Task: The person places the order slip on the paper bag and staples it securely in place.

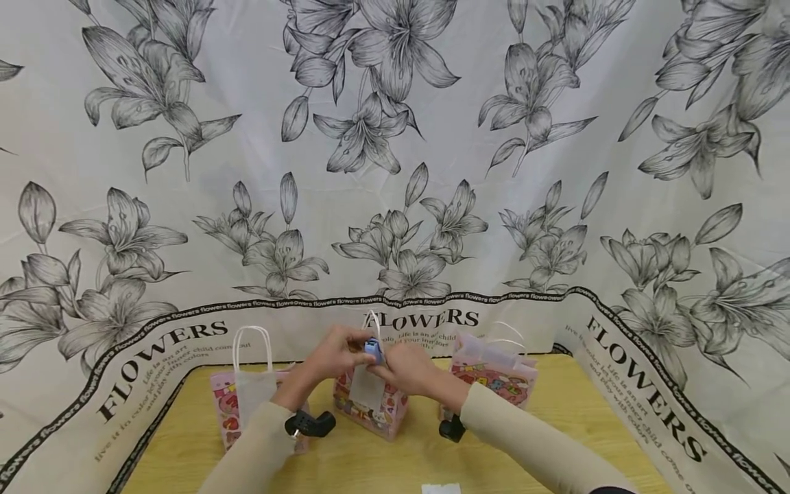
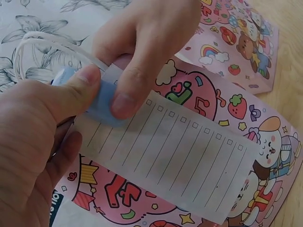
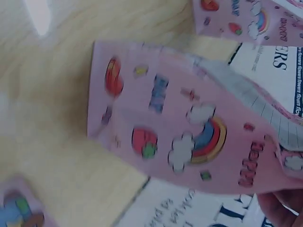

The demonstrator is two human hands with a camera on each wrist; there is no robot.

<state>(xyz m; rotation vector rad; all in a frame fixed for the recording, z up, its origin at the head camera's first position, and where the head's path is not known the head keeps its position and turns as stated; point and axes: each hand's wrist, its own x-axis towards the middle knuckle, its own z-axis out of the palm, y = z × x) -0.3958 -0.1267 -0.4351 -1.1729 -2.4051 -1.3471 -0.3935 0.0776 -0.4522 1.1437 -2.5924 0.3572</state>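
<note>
A pink cartoon-print paper gift bag [image 1: 389,415] stands in the middle, a white lined checklist sheet [image 2: 189,156] lying flat against its front. Over the top edge of sheet and bag sits a small blue stapler [image 2: 102,101]. My left hand [image 1: 336,355] pinches it, thumb on top and fingers curled beneath. From the other side my right hand [image 1: 410,370] grips it too, thumb pressing on its end and fingers behind the bag's top. In the right wrist view the bag's side panel [image 3: 165,118] appears, with right-hand fingers [image 3: 279,210] at its top edge.
A similar bag [image 1: 225,405] with a white sheet [image 1: 254,392] stands at left, partly behind the left forearm. Another pink bag [image 1: 494,374] is at right. A scrap of white paper [image 1: 441,488] lies at the wooden table's [image 1: 364,473] near edge. Flower-print cloth [image 1: 395,206] hangs behind.
</note>
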